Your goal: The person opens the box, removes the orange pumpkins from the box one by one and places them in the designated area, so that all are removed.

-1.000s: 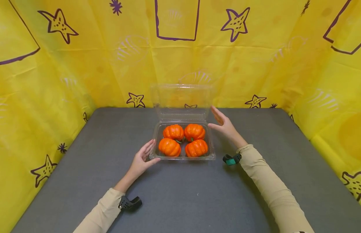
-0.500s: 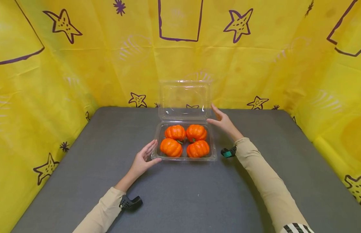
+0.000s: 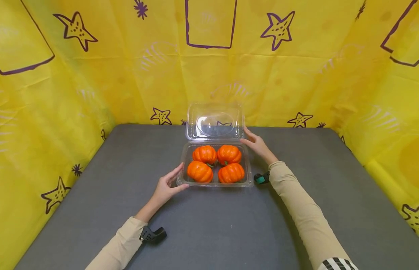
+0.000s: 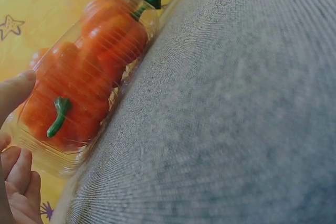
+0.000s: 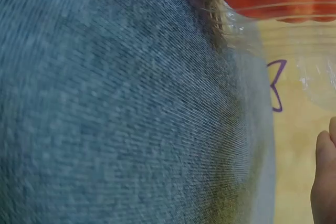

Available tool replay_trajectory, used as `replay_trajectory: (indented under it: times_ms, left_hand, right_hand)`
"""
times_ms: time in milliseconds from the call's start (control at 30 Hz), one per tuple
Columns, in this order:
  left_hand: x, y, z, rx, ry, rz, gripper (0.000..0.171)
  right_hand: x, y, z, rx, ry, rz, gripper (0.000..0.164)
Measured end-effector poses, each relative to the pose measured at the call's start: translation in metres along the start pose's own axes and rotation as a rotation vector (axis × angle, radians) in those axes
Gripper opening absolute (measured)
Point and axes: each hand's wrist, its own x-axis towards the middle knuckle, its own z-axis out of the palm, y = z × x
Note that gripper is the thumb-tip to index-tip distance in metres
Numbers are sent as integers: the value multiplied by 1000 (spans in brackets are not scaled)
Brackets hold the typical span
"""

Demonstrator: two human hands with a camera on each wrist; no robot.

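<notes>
In the head view a clear plastic clamshell container (image 3: 216,184) sits on the table with its hinged lid (image 3: 215,122) raised and leaning back. Several small orange pumpkins (image 3: 200,171) with green stems lie in its base. My left hand (image 3: 166,189) is at the front left corner, thumb by the front rim and straight fingers along the left side. In the left wrist view its thumb (image 4: 18,93) reaches the container wall. My right hand (image 3: 258,145) has its extended fingers at the lid's lower right edge near the hinge; exact contact is unclear.
A grey cloth-covered table (image 3: 229,232) lies under everything. Behind and at both sides hangs a yellow curtain (image 3: 209,71) with purple starfish drawings. Dark straps (image 3: 153,234) sit on both wrists, below beige sleeves (image 3: 116,243).
The raised lid has tilted further back. My right hand has shifted slightly inward, closer to the lid edge. The left hand stays at the corner; the pumpkins keep their places.
</notes>
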Motion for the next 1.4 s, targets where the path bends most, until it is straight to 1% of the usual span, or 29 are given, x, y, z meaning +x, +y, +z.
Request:
replay_trajectory:
  times_ms: [167, 267, 400, 533, 600, 667, 800, 933, 1033, 1100, 1200, 1267, 1400]
  left_hand:
    - [0, 13, 3, 15, -1, -5, 64]
    - [0, 14, 4, 23, -3, -3, 64]
    - [0, 6, 1, 13, 2, 0, 65]
    - [-1, -5, -1, 4, 6, -11, 67]
    - [-1, -8, -2, 10, 7, -11, 67]
    - [-1, -9, -2, 14, 10, -9, 68]
    - [0, -7, -2, 21, 17, -3, 67]
    - [1, 1, -1, 19, 14, 12, 66]
    - [1, 10, 1, 25, 13, 15, 65]
    - [1, 15, 2, 40, 14, 16, 65]
    - [0, 17, 3, 65, 19, 23, 64]
    - [0, 17, 3, 75, 24, 35, 64]
    - [0, 18, 3, 83, 33, 39, 63]
  right_hand:
    - [-3, 3, 2, -31, 4, 46, 61]
    - [-5, 6, 2, -51, -12, 72, 61]
    - [-6, 12, 3, -49, -42, 100, 62]
    - [-7, 17, 4, -42, -53, 136, 62]
    - [-7, 16, 3, -33, -56, 146, 60]
    - [-8, 13, 2, -13, -65, 145, 59]
    - [-12, -3, 1, 28, -79, 136, 57]
    - [-12, -1, 0, 7, -86, 102, 62]
    - [-9, 8, -2, -16, -63, 83, 65]
    - [-10, 7, -4, -4, -42, 74, 64]
    - [-11, 3, -8, 44, -16, 45, 62]
    - [-13, -6, -12, 92, -15, 22, 60]
    - [-23, -39, -17, 175, -6, -24, 56]
